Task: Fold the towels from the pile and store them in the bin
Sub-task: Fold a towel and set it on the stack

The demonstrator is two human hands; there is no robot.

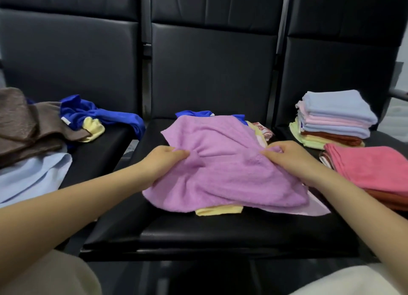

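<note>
The person is partway into a fold of the purple towel [223,162], which lies rumpled on the middle seat [220,230] of a row of black chairs. The left hand [161,162] pinches a bunch of the cloth at about nine o'clock on the towel, and the right hand [289,160] pinches another bunch at about three o'clock; both sets of fingers are curled into the fabric. Under the towel more unfolded pieces peek out: a yellow cloth [218,210] at six o'clock and a blue one [194,114] at twelve.

Off at nine o'clock on the left seat sits the loose pile [33,140] of brown, blue and pale towels waiting their turn. At three o'clock are the folded stack [333,120] and a pink folded towel [371,168] nearer the person. I see no bin from here.

My guess is the towel is being gathered to straighten it. Next it needs lifting clear of the pieces beneath, edges brought together evenly, then set with the folded ones.
</note>
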